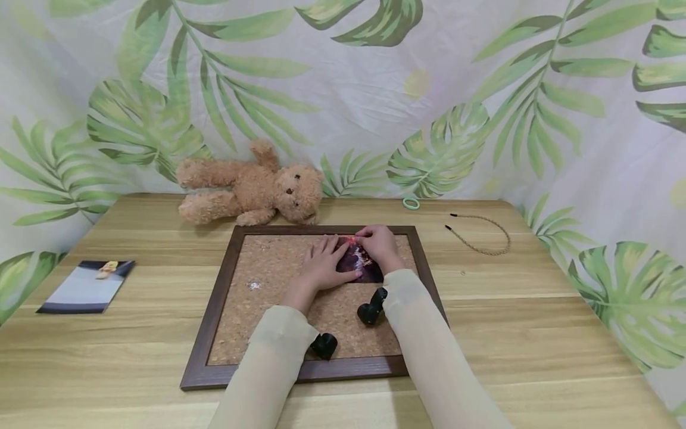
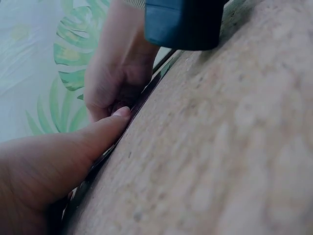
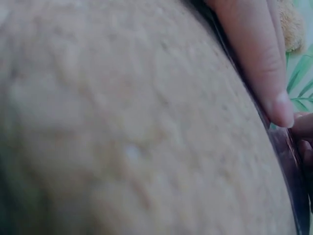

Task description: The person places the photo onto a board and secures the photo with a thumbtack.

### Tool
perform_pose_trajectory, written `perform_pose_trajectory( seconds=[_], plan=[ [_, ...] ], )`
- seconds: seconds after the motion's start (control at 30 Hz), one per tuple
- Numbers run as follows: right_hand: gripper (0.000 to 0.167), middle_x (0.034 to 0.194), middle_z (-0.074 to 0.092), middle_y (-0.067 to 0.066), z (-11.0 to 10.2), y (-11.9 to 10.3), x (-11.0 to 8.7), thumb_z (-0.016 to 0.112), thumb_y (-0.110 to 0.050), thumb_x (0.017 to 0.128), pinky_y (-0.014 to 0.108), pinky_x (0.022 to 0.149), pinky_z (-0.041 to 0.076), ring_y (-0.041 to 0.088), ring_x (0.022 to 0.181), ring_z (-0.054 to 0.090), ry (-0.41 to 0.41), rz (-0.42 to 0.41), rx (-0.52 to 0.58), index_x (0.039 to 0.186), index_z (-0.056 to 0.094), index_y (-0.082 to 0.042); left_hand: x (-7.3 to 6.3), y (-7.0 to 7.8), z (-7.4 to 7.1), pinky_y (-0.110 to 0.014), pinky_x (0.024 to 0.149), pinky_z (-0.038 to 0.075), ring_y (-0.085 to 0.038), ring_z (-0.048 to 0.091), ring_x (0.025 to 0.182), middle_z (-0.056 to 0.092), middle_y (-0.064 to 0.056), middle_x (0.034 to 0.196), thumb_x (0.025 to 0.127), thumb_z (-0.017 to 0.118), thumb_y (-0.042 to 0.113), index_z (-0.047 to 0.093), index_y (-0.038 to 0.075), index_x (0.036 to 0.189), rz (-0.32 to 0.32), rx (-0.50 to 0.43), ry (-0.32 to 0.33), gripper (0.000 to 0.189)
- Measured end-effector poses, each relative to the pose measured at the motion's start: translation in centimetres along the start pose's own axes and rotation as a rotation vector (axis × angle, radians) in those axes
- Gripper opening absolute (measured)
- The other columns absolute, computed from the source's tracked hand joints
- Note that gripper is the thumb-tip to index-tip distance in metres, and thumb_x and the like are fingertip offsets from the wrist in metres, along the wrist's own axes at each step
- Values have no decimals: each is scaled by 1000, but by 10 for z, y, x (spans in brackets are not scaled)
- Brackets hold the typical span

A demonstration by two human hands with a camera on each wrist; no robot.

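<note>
A dark, purple-toned photo print lies on the cork board, near its upper right. My left hand rests with spread fingers over the photo's left part, its thumb along the lower portion. At the photo's top edge my right hand has curled fingers, pinching something small that its fingertips hide. In the left wrist view the left thumb reaches toward the right hand across the photo. The right wrist view shows the left thumb touching the photo's edge.
A small whitish cluster sits on the cork's left. The board has a dark wooden frame. A teddy bear lies behind it, another photo at left, a green ring and a braided cord at right.
</note>
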State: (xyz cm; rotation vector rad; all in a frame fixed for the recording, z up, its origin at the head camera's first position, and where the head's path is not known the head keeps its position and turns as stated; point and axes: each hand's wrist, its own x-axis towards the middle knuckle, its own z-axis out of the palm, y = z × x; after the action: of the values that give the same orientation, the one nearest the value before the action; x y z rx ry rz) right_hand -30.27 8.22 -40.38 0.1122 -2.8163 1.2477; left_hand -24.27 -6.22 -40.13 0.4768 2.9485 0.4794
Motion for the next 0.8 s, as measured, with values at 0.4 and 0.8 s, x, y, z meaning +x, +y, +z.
perform_pose_trajectory(
  seconds=[0.4, 0.8],
  plan=[
    [9, 85, 64, 2, -1, -7, -2, 64, -19, 76, 33, 72, 42, 19, 83, 56, 12, 99, -35, 77, 71, -12, 1, 1, 0, -49, 98, -1, -27, -1, 128, 10, -9, 143, 78, 45, 60, 24, 19, 138, -7, -18, -18, 76],
    [17, 83, 61, 1, 4, 3, -5, 64, -28, 77, 31, 68, 41, 16, 78, 54, 61, -3, -24, 79, 70, -12, 1, -1, 1, -49, 98, -1, -28, -1, 128, 11, -9, 142, 77, 46, 60, 25, 20, 138, -2, -3, -2, 76]
  ],
)
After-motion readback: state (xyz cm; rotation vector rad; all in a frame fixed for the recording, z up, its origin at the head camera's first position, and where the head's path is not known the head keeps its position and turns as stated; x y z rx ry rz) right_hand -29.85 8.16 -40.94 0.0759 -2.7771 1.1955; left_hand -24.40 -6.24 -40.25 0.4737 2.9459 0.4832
